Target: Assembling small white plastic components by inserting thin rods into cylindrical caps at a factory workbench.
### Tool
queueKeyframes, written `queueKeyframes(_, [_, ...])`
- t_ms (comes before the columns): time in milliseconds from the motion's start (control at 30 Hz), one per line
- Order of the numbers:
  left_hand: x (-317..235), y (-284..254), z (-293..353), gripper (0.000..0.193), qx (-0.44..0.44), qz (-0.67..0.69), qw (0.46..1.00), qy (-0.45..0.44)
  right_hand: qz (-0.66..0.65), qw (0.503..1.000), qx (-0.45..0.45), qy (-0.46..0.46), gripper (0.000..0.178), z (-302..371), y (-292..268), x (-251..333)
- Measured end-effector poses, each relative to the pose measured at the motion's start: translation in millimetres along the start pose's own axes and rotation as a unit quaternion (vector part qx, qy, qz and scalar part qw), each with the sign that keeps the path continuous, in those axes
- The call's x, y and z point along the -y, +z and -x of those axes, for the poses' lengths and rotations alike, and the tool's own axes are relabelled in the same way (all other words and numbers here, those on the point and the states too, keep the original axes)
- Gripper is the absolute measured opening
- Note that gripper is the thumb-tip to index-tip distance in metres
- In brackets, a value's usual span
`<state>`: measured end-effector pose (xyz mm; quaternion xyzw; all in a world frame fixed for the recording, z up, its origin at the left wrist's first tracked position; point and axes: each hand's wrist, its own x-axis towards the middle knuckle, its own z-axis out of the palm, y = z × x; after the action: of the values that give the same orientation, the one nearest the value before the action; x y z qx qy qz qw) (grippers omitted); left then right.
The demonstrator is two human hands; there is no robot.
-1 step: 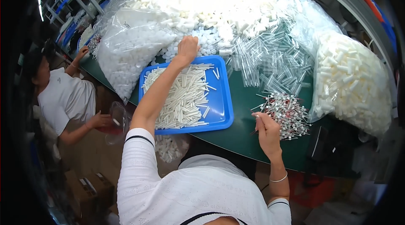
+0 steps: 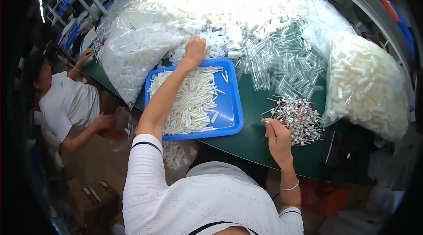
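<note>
My left hand (image 2: 195,53) reaches over the blue tray (image 2: 229,116) to the near edge of a heap of small white caps (image 2: 216,43). Its fingers are closed, and whatever they hold is hidden. Many thin white sticks (image 2: 194,98) lie loose in the tray, under my left forearm. At the right, my right hand (image 2: 278,137) is pinched on a small white-tipped piece (image 2: 267,121); a little red shows below the fingers. Right beside that hand is a pile of small white-headed parts with red wires (image 2: 302,122).
Clear plastic tubes (image 2: 288,58) lie heaped beyond the green table (image 2: 253,116) front. Full clear bags stand at left (image 2: 139,45) and right (image 2: 365,85). A black box (image 2: 332,149) sits near the right corner. A co-worker (image 2: 68,98) sits at left, by a clear container (image 2: 123,129).
My right hand has shifted very slightly left. The left co-worker's lower hand has moved a little beside the clear container. My left hand stays in place.
</note>
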<state>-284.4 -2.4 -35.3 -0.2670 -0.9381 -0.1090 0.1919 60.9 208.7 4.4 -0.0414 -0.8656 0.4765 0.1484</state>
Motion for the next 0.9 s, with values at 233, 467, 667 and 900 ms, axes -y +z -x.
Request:
queueKeyframes(233, [-74.2,-82.9,76.2,0.014,0.134,0.669,0.722,-0.114,-0.161,0.986,-0.031,0.021,0.012,11.5,7.2,11.5])
queueKeyframes(467, [-150.4,-107.6,185.8,0.021,0.229,0.709,0.653,-0.135,-0.326,0.944,0.058,-0.006,0.018,4.8,39.6,29.2])
queueKeyframes(667, [-132.9,-106.0,183.7,0.033,0.307,0.826,0.417,-0.224,-0.145,0.989,0.005,0.011,0.009,14.9,28.2,33.7])
queueKeyframes(900, [-133.5,-106.6,189.3,0.035,0.303,0.851,0.370,-0.218,-0.081,0.997,-0.001,-0.013,0.012,19.5,21.1,32.5])
